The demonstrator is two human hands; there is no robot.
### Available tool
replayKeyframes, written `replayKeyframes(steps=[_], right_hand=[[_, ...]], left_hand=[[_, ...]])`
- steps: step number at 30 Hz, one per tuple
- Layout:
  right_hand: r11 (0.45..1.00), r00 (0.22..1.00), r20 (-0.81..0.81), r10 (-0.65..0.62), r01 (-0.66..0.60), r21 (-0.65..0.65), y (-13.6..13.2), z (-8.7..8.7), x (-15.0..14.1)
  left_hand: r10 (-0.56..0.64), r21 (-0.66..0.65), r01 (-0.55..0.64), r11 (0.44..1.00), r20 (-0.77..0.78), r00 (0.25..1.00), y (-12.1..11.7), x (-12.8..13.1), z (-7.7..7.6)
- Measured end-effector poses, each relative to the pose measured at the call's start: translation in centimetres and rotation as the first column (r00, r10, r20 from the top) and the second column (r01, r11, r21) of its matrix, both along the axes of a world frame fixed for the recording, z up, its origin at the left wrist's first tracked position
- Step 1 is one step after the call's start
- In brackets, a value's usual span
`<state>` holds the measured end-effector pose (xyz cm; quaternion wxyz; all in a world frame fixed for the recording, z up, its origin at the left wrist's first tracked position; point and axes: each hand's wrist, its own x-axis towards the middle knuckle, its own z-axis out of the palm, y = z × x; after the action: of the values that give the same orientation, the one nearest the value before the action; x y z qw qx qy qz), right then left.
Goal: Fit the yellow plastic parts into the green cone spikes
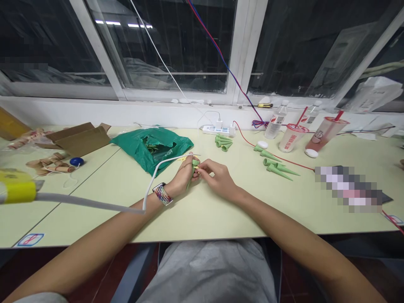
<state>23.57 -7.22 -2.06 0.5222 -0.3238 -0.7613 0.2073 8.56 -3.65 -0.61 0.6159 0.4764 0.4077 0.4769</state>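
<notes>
Green, slender and hollow-looking, a cone [195, 162] sat inside the curled left hand [183, 174] in the head view, above a pale table [221, 219]. Its wide end faced up and away from the person; its long axis slanted down toward the person's side, with much of it hidden by fingers. The left hand gripped it closely. The right hand [217, 176] was just to the right of the wide end, thumb and fingertips pinched on a small yellow piece [196, 167]; whether that piece touched the cone could not be told.

Just behind the left hand lay more yellow pieces [182, 158] and a torn green bag [135, 143]. A white cable [164, 162] crossed the view in front of the left wrist, the nearest obstruction. One cone cluster [224, 142] lay beyond the hands, another group [279, 165] to the right, near two drink cups [291, 141].
</notes>
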Motion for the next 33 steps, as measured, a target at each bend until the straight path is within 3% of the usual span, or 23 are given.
replayKeyframes(steps=[7, 12, 17, 22, 25, 29, 33], right_hand=[[0.985, 0.970, 0.231, -0.079, 0.041, 0.165, 0.0, 0.1, 0.4], [0.940, 0.860, 0.473, -0.191, 0.022, 0.340, -0.3, 1.1, 0.7], [0.952, 0.844, 0.507, -0.176, 0.016, 0.304, -0.2, 1.6, 0.8], [0.994, 0.948, 0.317, -0.020, -0.014, 0.106, 0.1, 1.2, 0.3], [1.000, 0.992, 0.129, -0.020, 0.022, -0.015, 0.1, 1.1, -0.7], [0.986, 0.989, -0.127, -0.077, 0.057, -0.155, 0.4, 0.7, -2.2], [0.959, 0.952, -0.303, -0.052, -0.038, -0.282, 0.9, -0.1, -2.7]], left_hand=[[-0.047, 0.006, 0.047, 0.999, 0.061, 0.997, -0.5, 0.1, 0.2], [0.000, -0.060, 0.008, 0.998, 0.141, 0.990, -0.7, 0.3, 0.1], [0.017, -0.164, 0.027, 0.986, 0.258, 0.966, -0.6, 0.6, 0.1], [0.079, -0.204, -0.024, 0.979, 0.266, 0.961, -0.6, 1.0, 0.3], [0.134, -0.145, -0.100, 0.984, 0.253, 0.958, -0.7, 1.2, 0.5], [0.188, -0.076, -0.174, 0.982, 0.260, 0.947, -0.7, 1.5, 0.7], [0.203, -0.030, -0.201, 0.979, 0.218, 0.955, -0.6, 1.7, 0.5]])
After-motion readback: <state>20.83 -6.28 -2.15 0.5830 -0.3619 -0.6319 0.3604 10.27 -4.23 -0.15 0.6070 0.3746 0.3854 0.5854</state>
